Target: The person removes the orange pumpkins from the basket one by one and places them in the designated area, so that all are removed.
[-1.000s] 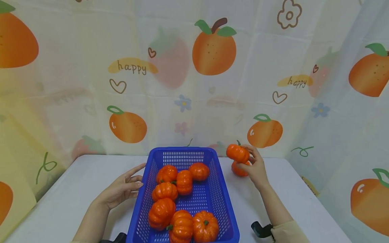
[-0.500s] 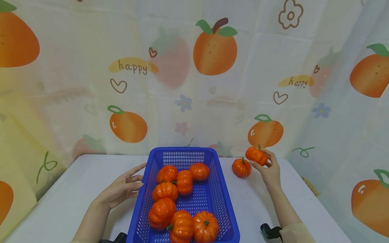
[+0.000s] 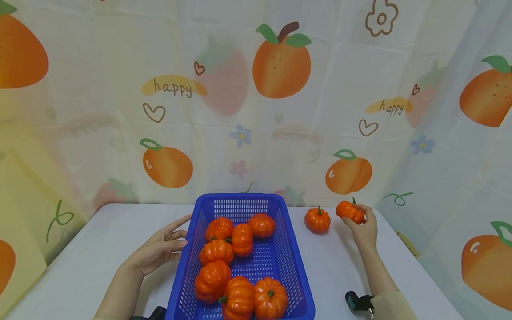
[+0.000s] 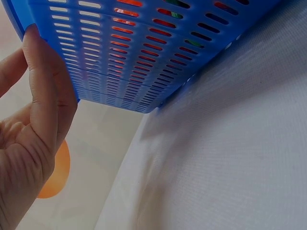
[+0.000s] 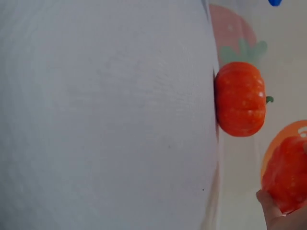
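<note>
Gripping pumpkin, backdrop reading "happy"

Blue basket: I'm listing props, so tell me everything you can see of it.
The blue basket is rectangular and open-topped, plastic by its look, with slotted walls and floor and a solid rim. It stands upright on the white table, its near end cut off in the head view. Seven orange pumpkins lie inside; the left hand touches its left side.

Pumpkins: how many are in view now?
9: seven pumpkins in the basket, one pumpkin right of it on the table, another pumpkin in the right hand. The basket's near end runs out of frame, so more may be hidden there.
</note>
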{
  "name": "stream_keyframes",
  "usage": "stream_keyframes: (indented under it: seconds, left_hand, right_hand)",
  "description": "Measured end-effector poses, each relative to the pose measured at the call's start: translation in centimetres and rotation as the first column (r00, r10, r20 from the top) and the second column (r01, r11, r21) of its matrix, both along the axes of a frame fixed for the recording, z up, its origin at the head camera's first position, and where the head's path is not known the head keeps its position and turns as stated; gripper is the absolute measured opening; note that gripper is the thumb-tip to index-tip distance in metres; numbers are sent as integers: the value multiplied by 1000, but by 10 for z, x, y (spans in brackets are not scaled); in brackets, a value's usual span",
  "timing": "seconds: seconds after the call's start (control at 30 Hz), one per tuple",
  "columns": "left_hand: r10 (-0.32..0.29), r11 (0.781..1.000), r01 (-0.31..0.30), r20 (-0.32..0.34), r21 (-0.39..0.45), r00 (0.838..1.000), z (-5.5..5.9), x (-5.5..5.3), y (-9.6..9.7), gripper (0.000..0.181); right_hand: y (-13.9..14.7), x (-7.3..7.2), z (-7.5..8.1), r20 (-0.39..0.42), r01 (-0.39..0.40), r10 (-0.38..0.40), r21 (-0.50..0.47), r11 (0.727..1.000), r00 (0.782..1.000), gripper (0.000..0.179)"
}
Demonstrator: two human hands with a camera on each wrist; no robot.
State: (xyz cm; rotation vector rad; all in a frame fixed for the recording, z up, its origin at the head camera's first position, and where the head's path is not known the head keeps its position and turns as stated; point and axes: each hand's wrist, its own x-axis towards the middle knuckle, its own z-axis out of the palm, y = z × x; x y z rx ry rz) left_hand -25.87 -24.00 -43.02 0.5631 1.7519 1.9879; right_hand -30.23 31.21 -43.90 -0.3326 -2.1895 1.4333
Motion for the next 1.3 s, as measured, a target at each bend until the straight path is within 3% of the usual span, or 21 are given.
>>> stream_keyframes:
  seconds: [0.4,0.7,1.03,1.2,1.3]
  left_hand:
    - [5,1000,-5,-3,-14,1000,-1,0,-1,72]
    - [9,1000,-9,-2,-22,1000,1,1,0,72]
    - [14,1000,-14,2,-28,1000,1,1,0,73]
    - [13,1000,-13,1,-26,1000,1,0,0,73]
    - [9,1000,-9,3,-18,1000,0,0,-1,73]
  right_hand:
    - [13,-4,-13,77,4,-14,131,991,997,59]
    - [19,0,-19,273,-96,55,137,986,960,72]
    - [18,-1,-18,247,-100,37,248,964,968,58]
    - [17,-1,-17,290,-126,50,249,960,956,58]
    - [16,-1,-17,294,-101,25,244,965,956,60]
